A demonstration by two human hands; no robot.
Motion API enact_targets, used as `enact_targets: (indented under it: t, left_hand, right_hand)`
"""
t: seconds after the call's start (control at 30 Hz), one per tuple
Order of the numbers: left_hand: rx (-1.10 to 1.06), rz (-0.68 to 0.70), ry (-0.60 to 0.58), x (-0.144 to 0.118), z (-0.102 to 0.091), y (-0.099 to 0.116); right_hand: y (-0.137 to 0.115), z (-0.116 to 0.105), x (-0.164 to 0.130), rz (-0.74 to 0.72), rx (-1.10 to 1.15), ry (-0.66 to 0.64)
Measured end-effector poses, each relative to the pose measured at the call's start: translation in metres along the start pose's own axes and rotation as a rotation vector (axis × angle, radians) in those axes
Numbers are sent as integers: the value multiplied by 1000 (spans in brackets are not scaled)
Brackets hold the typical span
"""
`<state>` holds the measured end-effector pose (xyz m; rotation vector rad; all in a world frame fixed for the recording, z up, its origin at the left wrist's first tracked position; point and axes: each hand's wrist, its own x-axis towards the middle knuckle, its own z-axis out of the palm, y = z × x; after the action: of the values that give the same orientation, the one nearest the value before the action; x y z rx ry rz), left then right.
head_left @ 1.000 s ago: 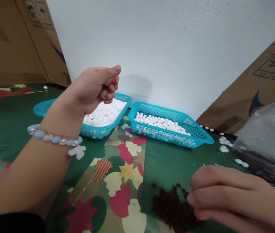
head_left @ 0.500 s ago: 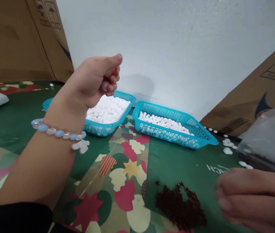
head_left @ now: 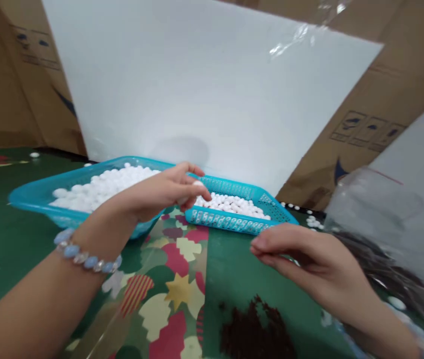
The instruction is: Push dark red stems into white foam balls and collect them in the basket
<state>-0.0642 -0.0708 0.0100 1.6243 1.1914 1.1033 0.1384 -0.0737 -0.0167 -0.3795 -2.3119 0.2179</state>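
My left hand (head_left: 170, 192), with a beaded bracelet at the wrist, reaches past the left blue basket (head_left: 28, 197) towards the right one. A small white ball (head_left: 198, 184) is pinched in its fingers. Many white balls (head_left: 110, 184) fill the left basket, and smaller white balls (head_left: 234, 205) lie in the right blue basket (head_left: 230, 224). To the right, my right hand (head_left: 305, 254) hovers over the green table cover with thumb and fingertips pressed together; anything between them is hidden. Dark brown shreds (head_left: 255, 329) lie in a pile below and left of it.
A clear plastic bag (head_left: 376, 209) with dark brown contents stands at the right. Loose white balls (head_left: 314, 222) are scattered near it. A white board (head_left: 182, 89) and cardboard (head_left: 369, 99) stand behind the baskets. The table cover (head_left: 182, 249) has a patterned strip.
My left hand has come down and right with the white ball, to the gap between the baskets. My right hand has moved left and up, further into view. The camera view has shifted.
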Motion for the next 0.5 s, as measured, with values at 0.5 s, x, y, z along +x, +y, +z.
enact_targets:
  t: [0.5]
  left_hand:
    - [520,68,253,4,-20,-4]
  right_hand:
    - [16,-4,8,492,666,34]
